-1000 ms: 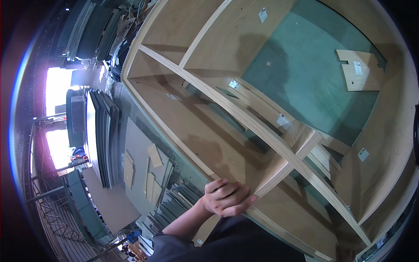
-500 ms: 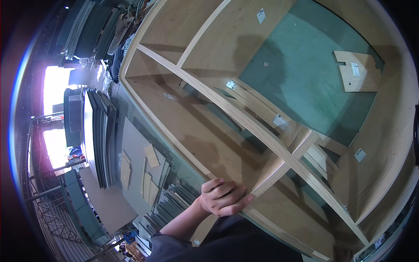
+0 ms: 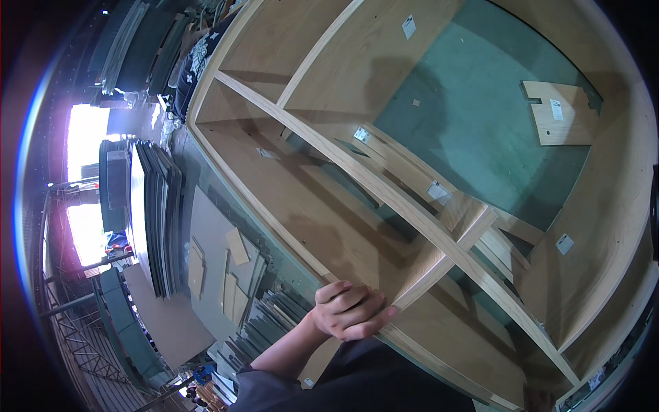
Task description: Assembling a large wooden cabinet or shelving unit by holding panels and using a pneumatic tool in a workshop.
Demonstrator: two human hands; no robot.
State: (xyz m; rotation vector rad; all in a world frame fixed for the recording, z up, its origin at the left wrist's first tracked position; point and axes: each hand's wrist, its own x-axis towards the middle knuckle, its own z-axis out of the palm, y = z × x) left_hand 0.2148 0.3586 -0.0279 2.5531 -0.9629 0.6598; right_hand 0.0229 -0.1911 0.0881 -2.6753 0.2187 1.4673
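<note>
A large light-wood cabinet frame [image 3: 412, 202] with crossing rails and open compartments fills the middle and right of the view. Near the lower middle, my left hand [image 3: 353, 310] is closed over the frame's near edge, its fingers curled around the wood beside a short cross rail [image 3: 427, 280]. The underside of that grip is hidden. Inside the frame, a notched wooden panel [image 3: 561, 113] with a white label lies toward the far right. My right hand does not show clearly anywhere.
Stacked dark panels [image 3: 156, 216] stand to the left. Nearer are flat boards with small wood pieces [image 3: 237, 246] and a pile of narrow strips [image 3: 274, 319]. Another person's dark, white-patterned clothing [image 3: 195, 69] shows beyond the frame's far left corner. Green flooring [image 3: 473, 117] shows through the frame.
More of the other person's patterned clothing has come into view at the far left corner. The picture has shifted very slightly; my left hand keeps its grip on the frame.
</note>
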